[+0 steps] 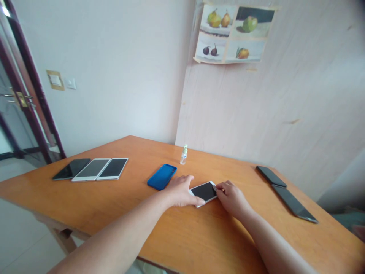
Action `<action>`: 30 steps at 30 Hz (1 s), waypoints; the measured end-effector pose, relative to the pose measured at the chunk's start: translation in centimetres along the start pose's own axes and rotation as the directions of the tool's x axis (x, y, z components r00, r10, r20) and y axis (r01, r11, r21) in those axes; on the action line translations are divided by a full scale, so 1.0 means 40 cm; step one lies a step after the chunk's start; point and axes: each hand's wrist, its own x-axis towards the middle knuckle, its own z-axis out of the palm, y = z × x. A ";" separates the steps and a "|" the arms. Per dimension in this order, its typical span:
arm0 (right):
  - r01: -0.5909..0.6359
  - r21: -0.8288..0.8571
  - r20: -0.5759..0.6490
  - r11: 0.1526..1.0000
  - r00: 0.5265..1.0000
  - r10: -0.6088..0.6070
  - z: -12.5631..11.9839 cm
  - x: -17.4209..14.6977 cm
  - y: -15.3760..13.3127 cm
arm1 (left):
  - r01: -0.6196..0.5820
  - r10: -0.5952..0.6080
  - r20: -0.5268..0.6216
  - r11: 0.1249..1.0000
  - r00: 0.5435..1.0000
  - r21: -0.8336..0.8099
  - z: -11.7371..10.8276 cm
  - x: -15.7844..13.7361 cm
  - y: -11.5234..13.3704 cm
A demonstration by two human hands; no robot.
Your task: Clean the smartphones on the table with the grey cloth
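White-framed, black-screened rectangular phone point(204, 191) lies on the orange-brown wooden surface point(182, 238). I'd brace it with the spread left hand point(181, 191) at nine o'clock, pressing lightly with the right hand point(232, 198), clamped on a small greyish object point(214, 187) at two o'clock.
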 end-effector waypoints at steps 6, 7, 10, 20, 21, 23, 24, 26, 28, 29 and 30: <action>0.087 -0.178 0.125 0.980 0.990 -0.065 -0.028 -0.023 -0.023 | -0.126 0.126 -0.001 0.991 0.992 0.039 0.012 -0.020 -0.017; 0.095 -0.190 0.146 0.977 0.987 -0.068 -0.027 -0.027 -0.025 | -0.133 0.133 -0.008 0.990 0.991 0.049 0.014 -0.020 -0.016; 0.122 -0.216 0.192 0.969 0.978 -0.080 -0.018 -0.044 -0.035 | -0.142 0.145 -0.032 0.986 0.989 0.085 0.021 -0.020 -0.006; 0.305 0.065 0.474 0.950 0.828 -0.298 -0.054 -0.113 -0.155 | -0.138 0.141 -0.090 0.990 0.986 0.043 0.038 -0.018 0.001; 0.292 0.061 0.477 0.955 0.831 -0.285 -0.053 -0.109 -0.149 | -0.137 0.140 -0.085 0.990 0.987 0.039 0.038 -0.017 0.001; 0.223 -0.031 0.433 0.974 0.882 -0.188 -0.044 -0.095 -0.115 | -0.147 0.149 -0.078 0.989 0.986 0.031 0.039 -0.015 0.001; 0.166 -0.103 0.387 0.981 0.915 -0.114 -0.038 -0.086 -0.093 | -0.156 0.157 -0.075 0.987 0.985 0.024 0.040 -0.015 0.001; 0.050 -0.227 0.288 0.973 0.957 0.018 -0.026 -0.073 -0.058 | -0.162 0.162 -0.071 0.987 0.984 0.004 0.042 -0.014 0.001; 0.020 -0.256 0.251 0.966 0.967 0.047 -0.021 -0.071 -0.053 | -0.149 0.147 -0.075 0.989 0.986 -0.016 0.046 -0.013 0.001; 0.055 -0.224 0.269 0.973 0.963 0.007 -0.021 -0.076 -0.065 | -0.144 0.141 -0.080 0.989 0.987 -0.023 0.048 -0.012 0.000; 0.115 -0.164 0.306 0.980 0.950 -0.060 -0.023 -0.083 -0.085 | -0.144 0.141 -0.084 0.989 0.986 -0.030 0.049 -0.012 -0.001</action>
